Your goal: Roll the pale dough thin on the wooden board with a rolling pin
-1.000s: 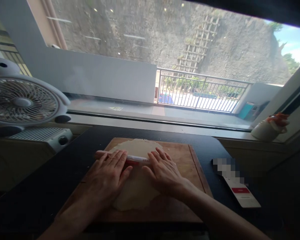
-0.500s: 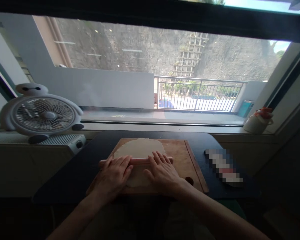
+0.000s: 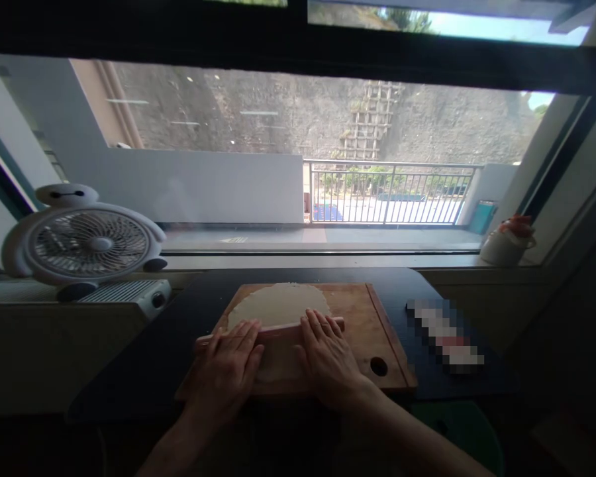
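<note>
A pinkish rolling pin (image 3: pixel 281 328) lies across a wide, thin sheet of dough (image 3: pixel 280 303) on a wooden cutting board (image 3: pixel 361 331). My left hand (image 3: pixel 233 361) rests over the pin's left part, its fingers stretched forward and laid flat on it. On the right part, my right hand (image 3: pixel 330 354) presses down the same way with fingers extended. The pin sits slightly slanted, with its left end nearer to me. Some of the dough shows between my wrists, in shadow, and the hands hide its sides there.
The board is on a dark table (image 3: pixel 171 351). To the right lies a blurred-out flat object (image 3: pixel 444 334). A white fan (image 3: pixel 98 245) stands at the left on a heater-like unit (image 3: pixel 129 291). A white pot (image 3: pixel 504 245) sits on the window sill. Part of a green stool-like seat (image 3: pixel 459 437) shows below.
The rolling pin has come a little toward me, its left end more than its right, so it slants now. Both hands moved with it. My view has tilted upward slightly.
</note>
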Available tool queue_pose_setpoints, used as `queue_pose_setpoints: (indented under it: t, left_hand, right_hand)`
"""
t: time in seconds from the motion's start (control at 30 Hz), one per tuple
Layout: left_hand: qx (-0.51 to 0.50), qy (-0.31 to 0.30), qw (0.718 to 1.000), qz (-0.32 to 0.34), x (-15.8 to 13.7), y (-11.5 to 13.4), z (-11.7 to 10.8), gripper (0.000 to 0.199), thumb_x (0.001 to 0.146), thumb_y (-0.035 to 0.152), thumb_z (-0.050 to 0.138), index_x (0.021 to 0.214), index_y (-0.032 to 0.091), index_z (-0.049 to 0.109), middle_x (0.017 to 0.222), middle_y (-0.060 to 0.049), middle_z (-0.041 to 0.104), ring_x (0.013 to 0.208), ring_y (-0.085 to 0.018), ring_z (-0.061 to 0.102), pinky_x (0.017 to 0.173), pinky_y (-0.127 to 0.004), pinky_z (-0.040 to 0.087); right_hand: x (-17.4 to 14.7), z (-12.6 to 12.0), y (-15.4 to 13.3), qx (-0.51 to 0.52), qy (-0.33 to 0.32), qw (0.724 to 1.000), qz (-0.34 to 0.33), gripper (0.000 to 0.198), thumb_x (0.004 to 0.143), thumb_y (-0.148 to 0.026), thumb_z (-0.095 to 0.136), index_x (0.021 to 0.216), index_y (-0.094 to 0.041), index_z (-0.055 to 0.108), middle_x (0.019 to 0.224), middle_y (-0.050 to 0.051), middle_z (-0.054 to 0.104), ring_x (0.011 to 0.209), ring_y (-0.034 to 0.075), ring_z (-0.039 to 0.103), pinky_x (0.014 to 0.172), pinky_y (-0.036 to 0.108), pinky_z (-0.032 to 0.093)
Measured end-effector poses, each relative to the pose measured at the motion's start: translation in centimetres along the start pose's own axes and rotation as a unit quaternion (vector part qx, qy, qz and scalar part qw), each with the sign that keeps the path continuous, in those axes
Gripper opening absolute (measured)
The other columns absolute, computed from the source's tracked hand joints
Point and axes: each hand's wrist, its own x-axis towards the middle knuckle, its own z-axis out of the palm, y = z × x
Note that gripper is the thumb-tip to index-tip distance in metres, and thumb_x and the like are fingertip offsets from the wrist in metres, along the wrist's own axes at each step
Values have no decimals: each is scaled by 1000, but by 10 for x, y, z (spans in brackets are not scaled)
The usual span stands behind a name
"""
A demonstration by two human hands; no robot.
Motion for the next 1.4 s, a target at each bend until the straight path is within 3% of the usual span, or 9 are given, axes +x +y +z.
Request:
queue_pose_setpoints:
  t: [0.1,0.33,0.53,0.63,0.9,1.07,1.17,1.27,1.4]
  left_hand:
    - [2,2,1000,-14,-10,7,-4,51,93,38,30,139,16,39,144,-8,41,135,-23,32,113,-47,14]
    - [-6,-78,988,-136,77,3,6,46,94,35,26,127,17,54,137,-8,50,134,-25,34,109,-56,19]
    - [-12,-12,1000,-12,-1,0,-9,46,93,38,32,132,18,48,137,-10,50,129,-24,41,109,-50,23]
    - [-12,-7,1000,-1,-18,5,-16,48,93,38,32,135,18,45,138,-10,49,130,-24,40,109,-49,23]
    - [9,-87,991,-105,75,3,2,45,94,34,25,122,17,57,134,-10,53,131,-26,39,106,-52,26]
    - [-14,4,1000,-4,2,6,-9,44,92,37,35,129,18,51,132,-10,55,125,-25,45,109,-49,24]
    - [-28,27,999,5,-25,14,-20,42,92,36,36,129,21,50,132,-7,54,122,-24,48,110,-47,23]
    - [-29,-26,998,-41,6,15,-19,42,94,37,29,122,20,56,127,-8,59,121,-24,49,107,-50,25]
    - [-16,-120,984,-134,73,9,-6,50,93,46,25,106,20,66,119,-12,64,115,-28,54,96,-49,39]
  right_hand:
    - [-8,-3,1,0,1,1000,-21,58,96,-41,26,144,-9,30,151,13,23,141,23,14,114,39,12]
    - [69,-3,3,5,-30,994,106,51,95,-41,31,129,-9,50,140,16,43,134,26,32,110,43,21]
    - [-17,-14,-11,20,3,1000,-22,51,96,-40,30,142,-18,34,149,8,31,138,21,22,114,40,16]
    - [-31,-19,-12,23,-9,998,-54,53,96,-38,30,144,-16,30,151,8,26,140,21,17,114,40,14]
    - [64,-7,0,6,-20,996,91,45,95,-38,31,124,-13,54,128,13,55,126,24,41,108,43,24]
    - [-11,-27,-12,28,21,999,-8,44,96,-36,32,134,-17,44,136,8,48,125,22,39,108,39,24]
    - [-31,-43,-13,49,-1,998,-49,38,97,-34,29,123,-21,54,129,5,53,119,19,44,105,35,29]
    - [9,-41,-2,34,-11,999,14,40,98,-35,26,102,-22,63,114,5,60,106,19,51,97,35,36]
    - [72,-19,17,-3,-27,993,117,40,95,-36,34,120,-15,56,137,14,45,127,27,37,104,44,28]
